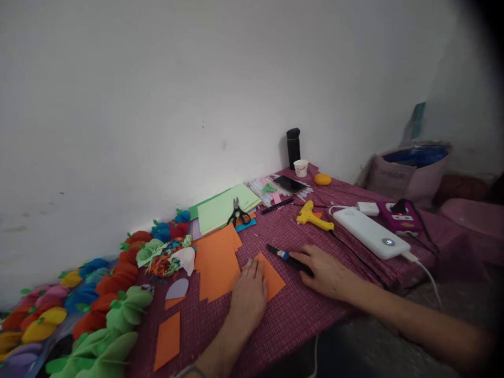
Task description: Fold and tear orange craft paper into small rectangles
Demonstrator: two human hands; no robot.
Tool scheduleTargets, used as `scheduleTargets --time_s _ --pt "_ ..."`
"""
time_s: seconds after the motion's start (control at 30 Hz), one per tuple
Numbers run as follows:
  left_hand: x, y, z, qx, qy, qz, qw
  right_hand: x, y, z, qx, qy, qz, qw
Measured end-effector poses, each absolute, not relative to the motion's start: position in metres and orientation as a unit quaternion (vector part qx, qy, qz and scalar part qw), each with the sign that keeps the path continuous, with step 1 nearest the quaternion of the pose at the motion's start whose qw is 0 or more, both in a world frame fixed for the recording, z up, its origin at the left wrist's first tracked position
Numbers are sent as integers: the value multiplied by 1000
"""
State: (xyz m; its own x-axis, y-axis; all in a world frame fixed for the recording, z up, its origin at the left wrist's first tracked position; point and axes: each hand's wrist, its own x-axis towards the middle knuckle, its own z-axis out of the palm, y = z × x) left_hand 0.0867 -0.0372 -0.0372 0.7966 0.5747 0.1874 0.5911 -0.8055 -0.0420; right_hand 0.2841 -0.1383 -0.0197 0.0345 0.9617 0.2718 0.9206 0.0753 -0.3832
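Note:
My left hand lies flat, fingers stretched out, over the edge of a large orange paper sheet and a smaller orange paper piece. To its right, my right hand has its fingers on the dark handle of a utility knife. The knife lies low over the tablecloth, its blade pointing up and left. Black-handled scissors rest on a stack of pale green paper behind the orange sheet. A lilac rounded paper shape and an orange strip lie to the left.
Colourful paper fruit shapes and shredded paper scraps crowd the left side. On the right are a yellow glue gun, a white power bank and a purple socket block with cables. A black bottle, paper cup and phone stand behind.

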Motion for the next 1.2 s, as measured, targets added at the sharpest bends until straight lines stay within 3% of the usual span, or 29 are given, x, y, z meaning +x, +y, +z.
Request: scheduleTargets --time_s 0.53,0.77,0.9,1.07,1.2 --pt "72 -28 -25 -945 -293 -139 -35 286 -74 -3 -695 -701 -58 153" --pt "58 -3 -12 -910 -372 -184 -12 250 -43 11 -551 -814 105 149" --pt "57 1 -16 -914 -364 -181 -19 249 -19 -2 -548 -814 150 120" --pt "61 -2 -24 -928 -331 -166 -41 260 -9 -13 -543 -779 277 148" --pt "62 -6 -26 -925 -337 -166 -50 263 -17 -13 -543 -791 222 176"
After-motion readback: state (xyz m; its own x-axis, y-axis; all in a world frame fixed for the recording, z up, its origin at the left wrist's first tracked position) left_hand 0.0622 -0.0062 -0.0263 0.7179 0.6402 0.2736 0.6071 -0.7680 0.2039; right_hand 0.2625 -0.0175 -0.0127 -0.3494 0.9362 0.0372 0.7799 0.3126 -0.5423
